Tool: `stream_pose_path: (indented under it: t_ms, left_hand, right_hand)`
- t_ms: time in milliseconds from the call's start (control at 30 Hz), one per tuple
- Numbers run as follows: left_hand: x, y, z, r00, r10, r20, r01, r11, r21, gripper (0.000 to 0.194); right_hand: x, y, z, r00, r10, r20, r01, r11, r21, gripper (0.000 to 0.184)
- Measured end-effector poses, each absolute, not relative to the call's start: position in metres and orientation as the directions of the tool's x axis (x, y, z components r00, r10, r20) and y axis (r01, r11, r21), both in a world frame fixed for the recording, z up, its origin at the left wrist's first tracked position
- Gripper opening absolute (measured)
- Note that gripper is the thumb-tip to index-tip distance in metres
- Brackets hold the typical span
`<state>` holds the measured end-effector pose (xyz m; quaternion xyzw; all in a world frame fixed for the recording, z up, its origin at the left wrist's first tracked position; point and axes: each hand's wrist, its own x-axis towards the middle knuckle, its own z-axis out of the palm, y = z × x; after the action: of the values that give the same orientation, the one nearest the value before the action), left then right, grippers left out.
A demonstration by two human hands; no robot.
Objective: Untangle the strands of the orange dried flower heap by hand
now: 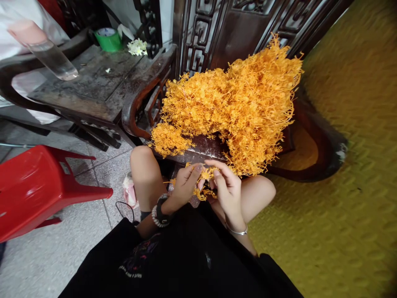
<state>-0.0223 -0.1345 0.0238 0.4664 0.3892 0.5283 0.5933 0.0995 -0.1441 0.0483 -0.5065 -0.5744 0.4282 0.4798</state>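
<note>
Both of my hands meet over my lap, fingers pinched around curly orange plastic flower strands (203,192). My left hand (186,182), with a dark watch and a beaded bracelet at the wrist, grips them from the left side. Opposite it, my right hand (228,186), wearing a silver bangle, holds the same strands between thumb and fingers. Just beyond my knees, a large heap of orange flower strands (248,95) covers the seat of a carved wooden chair (211,147). A smaller orange clump (170,140) lies at its left front corner. My fingers hide the exact pinch points.
A dark wooden side table (93,87) at the left holds a water bottle (52,58), a green tape roll (108,39) and pale flowers (137,47). A red plastic stool (34,186) stands on the left floor. A yellow textured surface (341,227) fills the right.
</note>
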Motion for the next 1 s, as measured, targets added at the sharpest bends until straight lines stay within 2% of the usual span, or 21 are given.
stream_pose_path:
  t_ms: [133, 233, 333, 400, 467, 533, 600, 667, 733, 833, 900, 1000]
  left_hand:
    - [-0.021, -0.136, 0.021, 0.080, 0.986, 0.149, -0.088, -0.142, 0.986, 0.045]
    - [-0.019, -0.133, 0.016, 0.038, 0.984, 0.173, -0.010, -0.173, 0.985, 0.045]
    - [-0.019, -0.129, 0.010, 0.002, 0.990, 0.139, 0.027, -0.139, 0.990, 0.047]
    - [-0.021, -0.128, 0.008, 0.078, 0.992, 0.102, 0.013, -0.104, 0.995, 0.050]
    - [-0.022, -0.128, 0.008, 0.237, 0.970, 0.050, -0.070, -0.034, 0.997, 0.054]
    - [-0.023, -0.130, 0.010, 0.379, 0.925, 0.021, -0.204, 0.062, 0.977, 0.057]
    - [-0.022, -0.131, 0.015, 0.437, 0.899, -0.010, -0.363, 0.187, 0.913, 0.059]
    - [-0.021, -0.131, 0.020, 0.421, 0.904, -0.068, -0.519, 0.301, 0.800, 0.060]
    - [-0.020, -0.130, 0.025, 0.391, 0.913, -0.115, -0.626, 0.356, 0.694, 0.059]
    - [-0.021, -0.129, 0.030, 0.413, 0.905, -0.100, -0.682, 0.380, 0.624, 0.055]
    - [-0.022, -0.128, 0.032, 0.447, 0.891, -0.084, -0.715, 0.412, 0.565, 0.053]
    - [-0.022, -0.126, 0.033, 0.410, 0.907, -0.101, -0.791, 0.408, 0.456, 0.047]
  right_hand:
    - [0.098, -0.147, 0.042, -0.092, 0.977, 0.193, 0.275, 0.211, -0.938, 0.028]
    - [0.095, -0.146, 0.042, -0.081, 0.969, 0.233, 0.340, 0.246, -0.908, 0.024]
    - [0.095, -0.142, 0.044, -0.093, 0.982, 0.165, 0.408, 0.189, -0.893, 0.026]
    - [0.097, -0.141, 0.044, -0.145, 0.987, 0.073, 0.325, 0.118, -0.938, 0.031]
    - [0.101, -0.141, 0.042, -0.222, 0.974, -0.034, 0.123, -0.007, -0.992, 0.035]
    - [0.104, -0.143, 0.040, -0.277, 0.954, -0.112, -0.117, -0.150, -0.982, 0.037]
    - [0.107, -0.145, 0.039, -0.281, 0.951, -0.131, -0.311, -0.220, -0.925, 0.041]
    - [0.109, -0.146, 0.042, -0.229, 0.968, -0.107, -0.428, -0.199, -0.882, 0.045]
    - [0.110, -0.146, 0.046, -0.141, 0.988, -0.062, -0.496, -0.125, -0.859, 0.045]
    - [0.109, -0.147, 0.050, -0.083, 0.996, -0.011, -0.542, -0.054, -0.839, 0.041]
    - [0.107, -0.147, 0.047, -0.105, 0.994, -0.015, -0.536, -0.070, -0.841, 0.036]
    - [0.104, -0.149, 0.039, -0.097, 0.994, -0.053, -0.486, -0.094, -0.869, 0.028]
